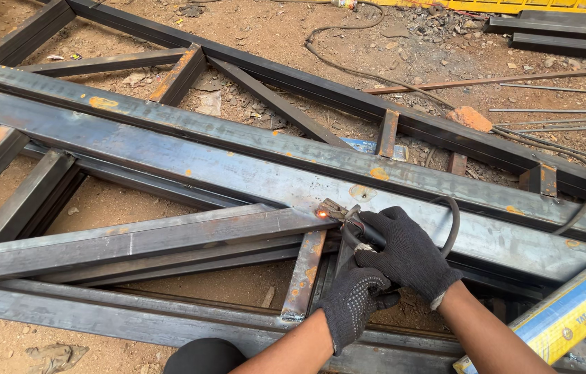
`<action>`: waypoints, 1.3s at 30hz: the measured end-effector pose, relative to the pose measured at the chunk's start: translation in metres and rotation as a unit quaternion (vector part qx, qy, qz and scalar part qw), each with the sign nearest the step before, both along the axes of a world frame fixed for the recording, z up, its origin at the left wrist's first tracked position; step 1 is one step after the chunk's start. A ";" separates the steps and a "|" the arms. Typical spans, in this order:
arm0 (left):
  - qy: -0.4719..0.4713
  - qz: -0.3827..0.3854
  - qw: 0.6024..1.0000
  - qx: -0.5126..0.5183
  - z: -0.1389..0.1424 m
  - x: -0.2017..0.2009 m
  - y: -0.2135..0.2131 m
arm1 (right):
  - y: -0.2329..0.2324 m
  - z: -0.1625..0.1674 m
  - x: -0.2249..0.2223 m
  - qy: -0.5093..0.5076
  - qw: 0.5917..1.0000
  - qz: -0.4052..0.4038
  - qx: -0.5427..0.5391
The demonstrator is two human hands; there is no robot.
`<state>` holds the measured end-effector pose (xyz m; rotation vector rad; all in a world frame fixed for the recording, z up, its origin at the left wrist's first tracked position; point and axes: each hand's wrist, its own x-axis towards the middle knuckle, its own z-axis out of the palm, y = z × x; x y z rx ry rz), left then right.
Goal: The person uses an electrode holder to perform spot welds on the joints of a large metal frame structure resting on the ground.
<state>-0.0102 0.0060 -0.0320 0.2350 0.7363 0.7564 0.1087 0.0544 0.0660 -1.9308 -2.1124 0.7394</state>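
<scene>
At the far left, short steel cross-members point(26, 197) ran between long rails over bare reddish dirt point(113, 208). A slanting steel tube point(133, 239) lay across the lower frame and met a broad, flat steel beam point(251, 173) near the centre, and at that meeting a small orange glow point(322, 215) showed on the metal. The metal tip of a welding electrode holder point(348, 221) sat right at the glow, touching or just above the joint; which of the two could not be told. The left hand point(352, 305), in a dark dotted glove, was curled beneath the holder and pressed against the other glove, its fingers closed. The right hand point(410, 256), also in a dark glove, was wrapped tightly around the holder's handle, fingers pressed together on it. A black cable point(453, 221) looped up from behind the right hand and back down over the beam. Further right, a second cable point(583, 180) trailed over the frame, and a blue-and-yellow carton point(570, 315) rested tilted at the lower right corner.
</scene>
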 end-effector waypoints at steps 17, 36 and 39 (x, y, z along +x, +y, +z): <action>-0.029 0.004 1.000 0.003 -0.009 -0.001 -0.003 | 0.000 0.001 0.000 0.014 1.000 0.016 -0.004; 0.126 -0.179 0.855 0.470 0.045 -0.015 -0.006 | 0.016 -0.007 0.092 0.598 0.753 -0.272 0.039; 0.181 -0.227 0.846 0.446 0.050 -0.009 -0.019 | 0.004 0.011 0.153 0.756 0.637 -0.132 0.071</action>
